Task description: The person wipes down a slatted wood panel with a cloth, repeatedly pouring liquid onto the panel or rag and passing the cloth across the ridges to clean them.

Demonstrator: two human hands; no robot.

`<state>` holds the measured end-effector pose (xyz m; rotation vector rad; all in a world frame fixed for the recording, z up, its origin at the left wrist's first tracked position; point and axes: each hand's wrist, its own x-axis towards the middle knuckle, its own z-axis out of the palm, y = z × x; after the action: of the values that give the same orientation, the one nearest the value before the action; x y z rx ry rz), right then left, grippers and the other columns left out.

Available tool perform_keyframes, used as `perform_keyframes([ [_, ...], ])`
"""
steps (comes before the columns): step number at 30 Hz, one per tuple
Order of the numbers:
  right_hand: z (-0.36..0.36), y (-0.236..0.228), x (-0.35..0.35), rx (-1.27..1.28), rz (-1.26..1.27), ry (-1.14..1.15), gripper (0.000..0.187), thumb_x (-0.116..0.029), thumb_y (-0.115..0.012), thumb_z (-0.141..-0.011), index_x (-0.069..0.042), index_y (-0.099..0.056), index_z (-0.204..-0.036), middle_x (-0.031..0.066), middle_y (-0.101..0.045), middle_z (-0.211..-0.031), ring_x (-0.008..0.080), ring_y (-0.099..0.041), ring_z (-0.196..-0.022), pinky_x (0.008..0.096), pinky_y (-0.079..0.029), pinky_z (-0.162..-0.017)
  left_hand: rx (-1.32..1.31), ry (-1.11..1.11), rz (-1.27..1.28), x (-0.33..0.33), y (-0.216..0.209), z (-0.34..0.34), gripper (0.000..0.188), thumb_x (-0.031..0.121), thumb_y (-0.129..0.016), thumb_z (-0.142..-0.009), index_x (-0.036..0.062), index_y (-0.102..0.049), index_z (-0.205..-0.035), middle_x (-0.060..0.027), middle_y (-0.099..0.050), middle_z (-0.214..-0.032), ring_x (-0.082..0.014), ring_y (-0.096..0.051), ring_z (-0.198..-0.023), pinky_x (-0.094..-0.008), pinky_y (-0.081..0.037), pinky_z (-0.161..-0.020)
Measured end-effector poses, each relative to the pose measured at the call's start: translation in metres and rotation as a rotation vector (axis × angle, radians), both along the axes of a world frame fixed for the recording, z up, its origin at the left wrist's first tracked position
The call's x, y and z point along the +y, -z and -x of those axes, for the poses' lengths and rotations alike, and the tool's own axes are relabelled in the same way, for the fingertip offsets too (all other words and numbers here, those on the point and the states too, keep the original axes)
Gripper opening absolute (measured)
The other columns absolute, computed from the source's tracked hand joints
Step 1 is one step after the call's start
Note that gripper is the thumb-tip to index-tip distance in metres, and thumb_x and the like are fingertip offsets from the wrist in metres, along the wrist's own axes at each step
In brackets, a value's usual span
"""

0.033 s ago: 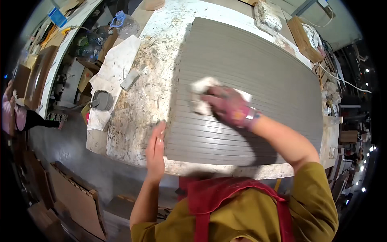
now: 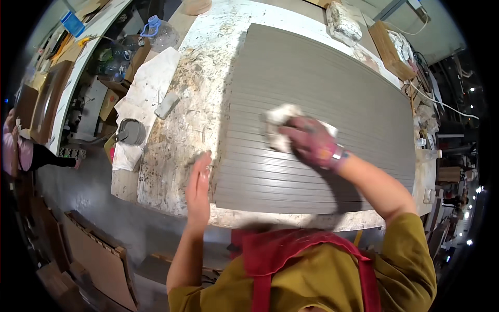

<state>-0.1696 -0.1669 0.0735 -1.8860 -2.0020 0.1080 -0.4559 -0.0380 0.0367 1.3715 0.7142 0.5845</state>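
A large grey grooved panel lies flat on the paint-stained workbench. Wrapped in a stained reddish-purple glove, my right hand presses a crumpled white rag onto the middle of the panel. Some of the cloth sticks out on either side of the glove. My left hand is bare, its fingers stretched out, held by the panel's near left corner with nothing in it. From this view I cannot tell whether it touches the panel's edge.
Left of the panel, a grey block and a round tub of grey paste rest by a white cloth. A wrapped bundle and a wooden box stand at the back right. Another person is at far left.
My right hand has slid the rag a little to the right across the panel. My left hand has shifted slightly left and away from me.
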Motion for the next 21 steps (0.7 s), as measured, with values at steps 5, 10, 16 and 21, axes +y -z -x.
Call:
perform_keyframes([
  [5, -0.007, -0.024, -0.033, -0.016, 0.107, 0.141, 0.023, -0.003, -0.058, -0.075, -0.010, -0.062, -0.097, 0.0104, -0.061, -0.100, 0.0331, -0.062, -0.083, 0.0452, -0.051, -0.070, -0.002, 0.156, 0.058, 0.034, 0.016, -0.055, 0.055, 0.032, -0.037, -0.100, -0.0013, -0.032, -0.144, -0.0144, -0.031, -0.150, -0.0247, -0.028, -0.139, -0.0355, -0.021, -0.113],
  [10, 0.031, -0.010, 0.085, -0.055, 0.029, -0.011, 0.015, -0.014, -0.056, -0.082, -0.007, -0.062, -0.094, 0.0082, -0.059, -0.100, 0.0277, -0.058, -0.094, 0.0402, -0.048, -0.075, 0.102, 0.187, 0.189, 0.029, 0.024, -0.071, 0.054, 0.019, -0.044, -0.097, -0.0014, -0.029, -0.145, -0.0137, -0.031, -0.151, -0.0253, -0.028, -0.139, -0.0344, -0.019, -0.114],
  [16, -0.026, 0.006, 0.007, 0.007, -0.047, 0.000, 0.029, -0.007, -0.059, -0.075, -0.010, -0.063, -0.104, 0.0079, -0.061, -0.095, 0.0290, -0.062, -0.086, 0.0408, -0.051, -0.069, 0.195, 0.145, -0.038, 0.079, 0.006, -0.080, 0.049, 0.025, -0.035, -0.100, -0.0026, -0.037, -0.141, -0.0150, -0.039, -0.146, -0.0250, -0.036, -0.136, -0.0335, -0.027, -0.113],
  [21, -0.018, -0.007, 0.016, -0.006, 0.052, 0.071, 0.021, -0.005, -0.058, -0.076, -0.008, -0.064, -0.095, 0.0091, -0.062, -0.098, 0.0310, -0.062, -0.088, 0.0434, -0.051, -0.073, -0.091, 0.068, -0.199, 0.118, 0.031, -0.158, 0.039, 0.020, -0.040, -0.101, -0.0016, -0.049, -0.131, -0.0138, -0.051, -0.135, -0.0237, -0.047, -0.127, -0.0310, -0.034, -0.108],
])
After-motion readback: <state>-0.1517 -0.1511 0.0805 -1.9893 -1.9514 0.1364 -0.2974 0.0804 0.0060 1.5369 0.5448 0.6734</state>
